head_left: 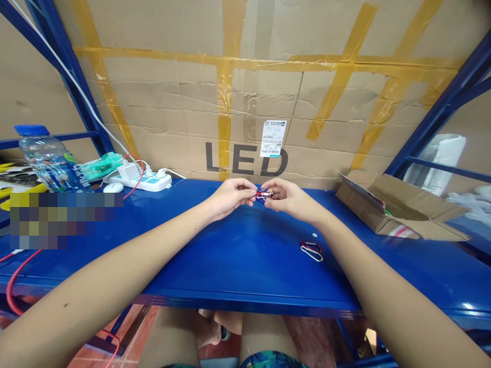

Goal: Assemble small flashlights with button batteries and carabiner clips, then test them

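While above the table [230, 260], both hands [229, 198] [288, 197] in fingertip pinch on a small red item [264, 194]

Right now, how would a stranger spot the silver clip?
Start with the blue table and find the right forearm over it. Just left of that forearm, the silver clip and a red clip lie together. Only yours is silver; it sits nearer the front edge.

Between the fingers [247, 194], a shiny red metal-looking piece [264, 194]; under them, glossy tabletop [230, 255]; to their right, 2 smooth metal carabiners [311, 250]; beyond, creased matt cardboard [169, 102]
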Demonstrator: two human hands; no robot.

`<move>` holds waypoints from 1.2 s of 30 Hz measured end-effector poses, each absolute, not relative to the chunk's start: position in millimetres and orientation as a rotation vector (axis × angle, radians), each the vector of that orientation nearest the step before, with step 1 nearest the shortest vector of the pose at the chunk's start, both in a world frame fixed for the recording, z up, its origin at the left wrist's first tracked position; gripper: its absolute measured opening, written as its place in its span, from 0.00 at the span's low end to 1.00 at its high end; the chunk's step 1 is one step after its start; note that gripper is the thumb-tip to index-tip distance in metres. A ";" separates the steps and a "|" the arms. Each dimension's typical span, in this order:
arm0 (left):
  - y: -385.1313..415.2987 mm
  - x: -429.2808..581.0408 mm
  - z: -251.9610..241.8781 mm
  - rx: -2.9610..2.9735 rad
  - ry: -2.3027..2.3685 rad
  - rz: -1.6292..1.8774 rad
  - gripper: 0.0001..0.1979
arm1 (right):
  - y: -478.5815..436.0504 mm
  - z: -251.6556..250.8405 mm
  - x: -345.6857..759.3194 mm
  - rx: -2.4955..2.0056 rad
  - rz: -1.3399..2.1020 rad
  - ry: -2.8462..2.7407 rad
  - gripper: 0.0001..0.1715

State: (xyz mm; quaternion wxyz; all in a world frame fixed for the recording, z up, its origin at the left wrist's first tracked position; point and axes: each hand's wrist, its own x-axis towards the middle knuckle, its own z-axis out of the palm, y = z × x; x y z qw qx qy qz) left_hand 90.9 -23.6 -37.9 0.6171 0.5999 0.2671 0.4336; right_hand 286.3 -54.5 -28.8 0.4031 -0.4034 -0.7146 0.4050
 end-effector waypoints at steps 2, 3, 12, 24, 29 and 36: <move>-22.6 90.1 -37.7 1.377 0.636 1.023 0.03 | -54.1 -25.5 289.9 -1.018 1.065 -1.800 0.23; -21.8 89.6 -38.0 1.377 0.646 1.032 0.04 | -54.0 -24.1 291.6 -1.018 1.079 -1.801 0.22; -16.4 86.6 -38.7 1.381 0.667 1.041 0.06 | -50.0 -20.9 302.2 -1.019 1.051 -1.812 0.17; -16.2 88.0 -41.7 1.380 0.712 1.025 0.02 | -52.6 -26.2 294.6 -1.083 1.081 -1.827 0.10; -17.4 89.4 -44.6 1.434 0.711 1.012 0.04 | -53.4 -30.8 288.1 -1.103 1.133 -1.866 0.16; -18.5 91.5 -44.7 1.496 0.730 0.984 0.05 | -49.1 -36.9 288.3 -1.078 1.203 -1.863 0.14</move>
